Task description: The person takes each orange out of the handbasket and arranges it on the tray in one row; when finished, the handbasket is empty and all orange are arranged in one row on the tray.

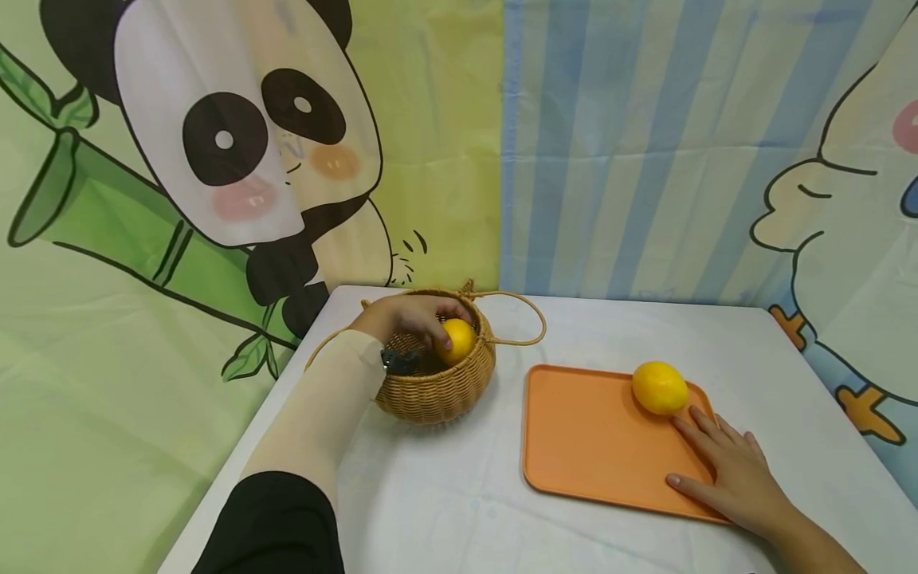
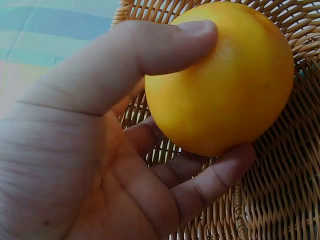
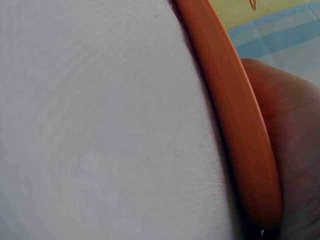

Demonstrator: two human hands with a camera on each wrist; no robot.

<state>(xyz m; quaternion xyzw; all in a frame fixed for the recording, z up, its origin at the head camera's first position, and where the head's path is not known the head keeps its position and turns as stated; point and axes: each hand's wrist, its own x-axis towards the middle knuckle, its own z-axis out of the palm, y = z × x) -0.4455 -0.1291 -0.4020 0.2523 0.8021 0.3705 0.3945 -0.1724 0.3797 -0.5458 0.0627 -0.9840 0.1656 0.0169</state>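
Note:
Inside the round wicker basket [image 1: 430, 400], my left hand [image 1: 409, 313] grips a yellow-orange orange [image 1: 462, 341] at the basket's right inner wall. The left wrist view shows the thumb over the top of the fruit and curled fingers beneath it, with woven wicker behind. My right hand [image 1: 739, 478] rests with spread fingers on the right edge of an orange tray [image 1: 588, 438]. A yellow lemon [image 1: 660, 388] lies at the tray's far right corner, just beyond those fingertips. Up close, the right wrist view has the tray's rim beside part of the hand [image 3: 297, 120].
The basket's thin handle loop [image 1: 534, 319] sticks out to the right over the white table [image 1: 445, 494]. Behind the table hangs a cartoon curtain [image 1: 610, 159] with a panda and stripes. The basket stands left of the tray, near the table's far left corner.

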